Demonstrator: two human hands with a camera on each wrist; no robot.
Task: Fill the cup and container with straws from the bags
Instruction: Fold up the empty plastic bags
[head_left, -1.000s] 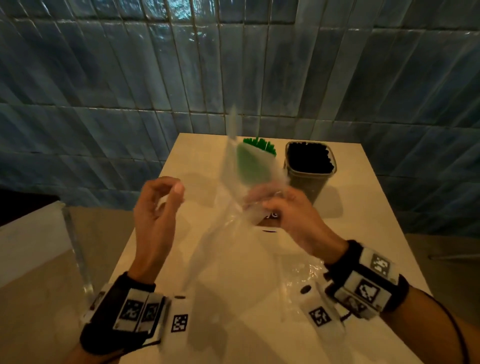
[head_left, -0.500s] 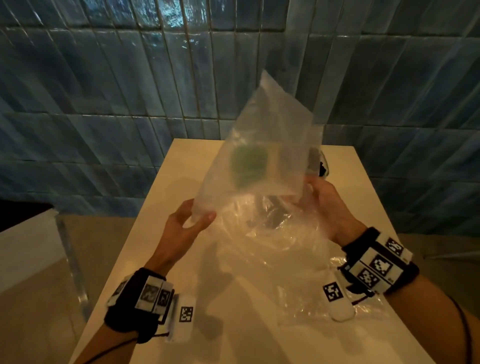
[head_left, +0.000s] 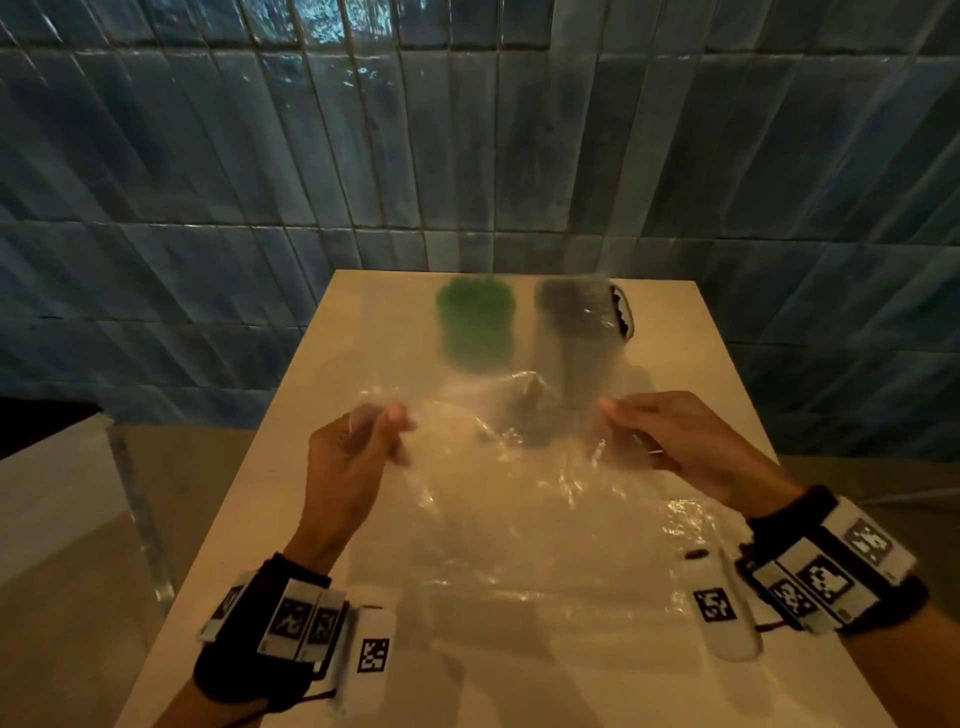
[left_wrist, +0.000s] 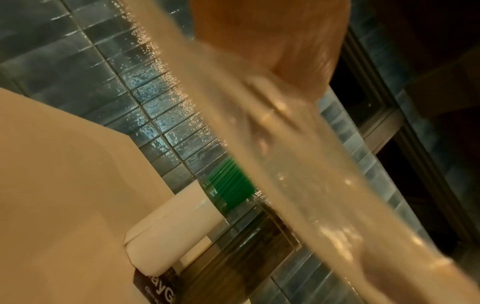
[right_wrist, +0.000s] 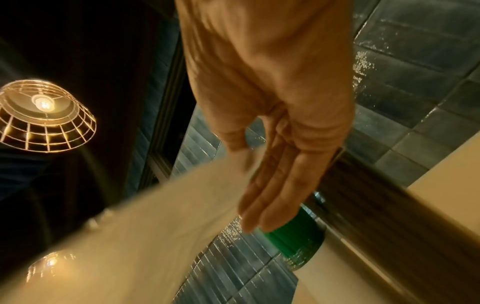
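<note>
An empty clear plastic bag (head_left: 498, 353) is stretched upright between my hands over the beige table (head_left: 701, 364). My left hand (head_left: 387, 421) pinches its left corner and my right hand (head_left: 615, 410) pinches its right corner. Through the bag I see, blurred, a cup of green straws (head_left: 475, 322) and a clear container of black straws (head_left: 622, 312) at the table's far end. A second crumpled clear bag (head_left: 545, 525) lies on the table below my hands. The left wrist view shows the bag (left_wrist: 272, 154) crossing before the green straws (left_wrist: 228, 185). In the right wrist view my thumb presses the bag (right_wrist: 155, 226) against straight fingers (right_wrist: 280, 174).
A blue tiled wall (head_left: 467, 156) rises right behind the table's far edge. At the left stands a white surface with a clear panel (head_left: 135, 509). The floor lies on both sides of the narrow table. A wire-cage lamp (right_wrist: 44, 119) hangs overhead.
The bag was swung up by the right hand alone, then lowered. My left hand has taken its free corner, and the bag is now spread between both hands.
</note>
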